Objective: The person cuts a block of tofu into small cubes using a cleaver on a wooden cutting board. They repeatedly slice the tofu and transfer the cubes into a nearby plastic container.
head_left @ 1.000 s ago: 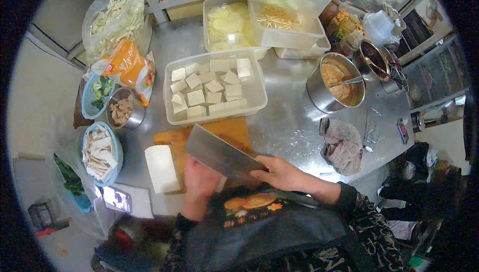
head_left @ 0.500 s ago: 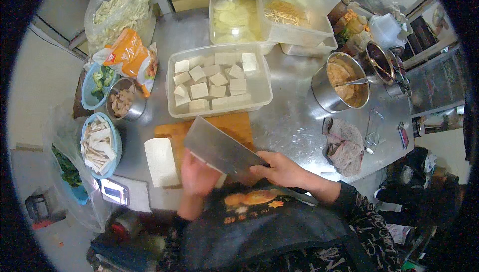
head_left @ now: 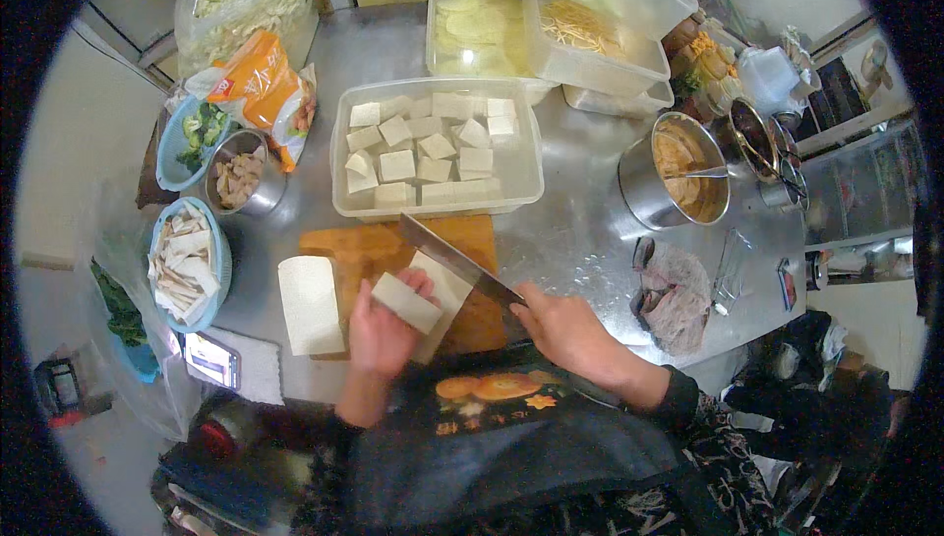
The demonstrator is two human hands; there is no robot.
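Observation:
My left hand [head_left: 382,341], palm up over the front of the wooden cutting board [head_left: 359,241], holds a piece of white tofu [head_left: 405,302] across its fingers. In my right hand [head_left: 568,337] is the handle of a cleaver [head_left: 447,253], its blade pointing up and left above the board. Under the blade, a pale tofu slab [head_left: 445,292] lies on the board, partly covered by my left hand. A larger tofu block [head_left: 309,305] rests at the board's left edge. Behind the board, a clear plastic tub [head_left: 536,157] contains many cut tofu chunks [head_left: 396,165].
To the left are a blue basket of white strips [head_left: 185,270], a metal bowl of meat pieces [head_left: 239,182] and a phone [head_left: 211,361] on a cloth. A metal pot [head_left: 649,187] and a grey rag [head_left: 678,290] sit on the right. Stacked food tubs [head_left: 590,39] stand behind.
The cleaver blade has turned from broadside to nearly edge-on and moved off my left hand. The tofu piece in that hand and the slab on the board now show.

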